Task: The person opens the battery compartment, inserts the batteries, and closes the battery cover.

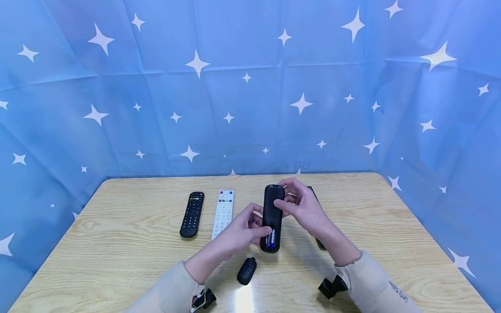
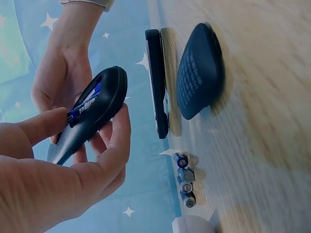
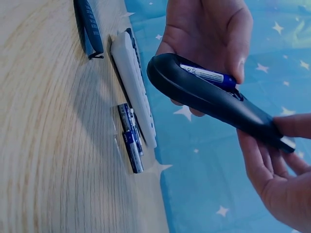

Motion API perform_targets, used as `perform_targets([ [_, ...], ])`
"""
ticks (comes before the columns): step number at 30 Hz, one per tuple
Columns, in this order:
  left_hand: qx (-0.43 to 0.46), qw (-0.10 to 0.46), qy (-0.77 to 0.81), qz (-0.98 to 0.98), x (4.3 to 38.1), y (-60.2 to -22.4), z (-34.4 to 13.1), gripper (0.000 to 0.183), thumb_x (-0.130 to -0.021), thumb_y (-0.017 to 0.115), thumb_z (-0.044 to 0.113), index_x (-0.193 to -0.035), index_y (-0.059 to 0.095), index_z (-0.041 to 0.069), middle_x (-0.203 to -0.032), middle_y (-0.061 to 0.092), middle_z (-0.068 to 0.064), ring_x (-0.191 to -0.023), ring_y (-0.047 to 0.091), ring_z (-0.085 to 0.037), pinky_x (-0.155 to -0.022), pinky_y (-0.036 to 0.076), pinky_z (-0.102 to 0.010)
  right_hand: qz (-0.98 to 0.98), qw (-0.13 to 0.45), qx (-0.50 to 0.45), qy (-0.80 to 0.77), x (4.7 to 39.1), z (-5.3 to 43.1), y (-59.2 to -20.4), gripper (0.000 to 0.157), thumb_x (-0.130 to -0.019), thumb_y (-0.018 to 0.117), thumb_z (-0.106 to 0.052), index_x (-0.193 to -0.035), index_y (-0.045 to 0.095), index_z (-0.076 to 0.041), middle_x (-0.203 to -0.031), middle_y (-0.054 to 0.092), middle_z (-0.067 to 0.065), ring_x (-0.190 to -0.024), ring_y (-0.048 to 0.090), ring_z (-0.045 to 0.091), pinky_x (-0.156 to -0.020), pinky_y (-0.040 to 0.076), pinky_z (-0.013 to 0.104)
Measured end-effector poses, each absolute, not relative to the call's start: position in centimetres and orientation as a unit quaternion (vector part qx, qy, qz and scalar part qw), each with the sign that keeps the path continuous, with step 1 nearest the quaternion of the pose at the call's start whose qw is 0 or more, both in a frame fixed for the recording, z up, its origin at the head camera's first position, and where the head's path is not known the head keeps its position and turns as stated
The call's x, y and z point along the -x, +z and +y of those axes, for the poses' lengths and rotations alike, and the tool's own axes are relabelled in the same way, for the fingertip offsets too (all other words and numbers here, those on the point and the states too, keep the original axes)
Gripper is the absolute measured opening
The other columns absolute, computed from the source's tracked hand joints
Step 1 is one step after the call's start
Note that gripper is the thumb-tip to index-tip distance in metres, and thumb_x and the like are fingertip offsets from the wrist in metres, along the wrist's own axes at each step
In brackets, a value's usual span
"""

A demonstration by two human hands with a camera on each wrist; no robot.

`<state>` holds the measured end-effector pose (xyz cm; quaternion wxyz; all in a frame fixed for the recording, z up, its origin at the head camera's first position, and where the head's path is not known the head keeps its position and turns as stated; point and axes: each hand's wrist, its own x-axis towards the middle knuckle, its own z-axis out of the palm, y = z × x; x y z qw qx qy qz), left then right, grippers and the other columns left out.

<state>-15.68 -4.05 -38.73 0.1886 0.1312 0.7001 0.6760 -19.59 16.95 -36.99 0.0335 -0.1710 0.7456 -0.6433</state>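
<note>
A black remote control (image 1: 271,195) is held up above the table, its back turned toward me and its battery compartment open at the lower end. Batteries (image 3: 206,75) with blue and silver wraps lie in that compartment. My left hand (image 1: 239,232) grips the remote's lower part, the thumb pressing at the end of a battery and the fingers behind. At the upper end my right hand (image 1: 305,211) pinches the remote between thumb and fingers. The detached black battery cover (image 1: 247,271) lies on the table below the remote.
A black remote (image 1: 192,214) and a white remote (image 1: 223,213) lie at the left on the wooden table (image 1: 129,234). Another dark remote (image 1: 321,244) is partly hidden by my right forearm. Several loose batteries (image 3: 130,141) lie near the white remote. A starry blue curtain (image 1: 250,95) hangs behind.
</note>
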Motion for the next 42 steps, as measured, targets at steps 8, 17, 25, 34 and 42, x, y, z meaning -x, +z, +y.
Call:
perform_targets([
  [8,-0.12,0.191,0.675,0.702,15.68,-38.56,-3.9,0.038,-0.095,0.071,0.005,-0.127,0.051,0.002,-0.104,0.056,-0.014,-0.085,0.059,-0.022,-0.073,0.06,-0.04,0.748,0.029,0.175,-0.64,19.58,16.97,-36.99,0.041,-0.095,0.07,0.0,-0.131,0.052,0.0,-0.105,0.06,0.018,-0.084,0.066,0.026,-0.069,0.061,0.041],
  [17,-0.11,0.198,0.674,0.704,15.68,-38.41,-3.79,0.037,-0.096,0.069,0.003,-0.128,0.051,0.004,-0.105,0.054,-0.014,-0.086,0.059,-0.022,-0.073,0.06,-0.041,0.755,0.023,0.186,-0.629,19.56,17.0,-36.98,0.04,-0.095,0.07,-0.001,-0.131,0.053,-0.001,-0.106,0.06,0.019,-0.084,0.065,0.028,-0.069,0.06,0.042],
  [25,-0.11,0.202,0.666,0.71,15.78,-38.55,-3.94,0.039,-0.095,0.07,0.005,-0.128,0.051,0.005,-0.105,0.053,-0.014,-0.087,0.058,-0.023,-0.074,0.059,-0.042,0.756,0.023,0.191,-0.626,19.42,16.88,-37.05,0.04,-0.095,0.071,-0.001,-0.13,0.054,-0.002,-0.106,0.061,0.019,-0.085,0.064,0.028,-0.07,0.06,0.042],
  [34,-0.109,0.198,0.661,0.716,15.87,-38.7,-3.8,0.038,-0.092,0.069,0.002,-0.125,0.051,0.004,-0.103,0.054,-0.014,-0.083,0.057,-0.022,-0.072,0.058,-0.042,0.758,0.021,0.197,-0.622,19.34,16.73,-37.05,0.039,-0.094,0.072,-0.002,-0.13,0.054,-0.002,-0.104,0.061,0.019,-0.084,0.064,0.028,-0.07,0.061,0.043],
  [42,-0.109,0.195,0.651,0.726,15.98,-38.72,-3.68,0.038,-0.092,0.069,0.002,-0.125,0.051,0.004,-0.101,0.055,-0.014,-0.082,0.056,-0.022,-0.069,0.056,-0.038,0.764,0.014,0.199,-0.613,19.33,16.64,-37.02,0.039,-0.095,0.072,-0.002,-0.13,0.055,-0.002,-0.106,0.061,0.018,-0.084,0.063,0.03,-0.07,0.06,0.042],
])
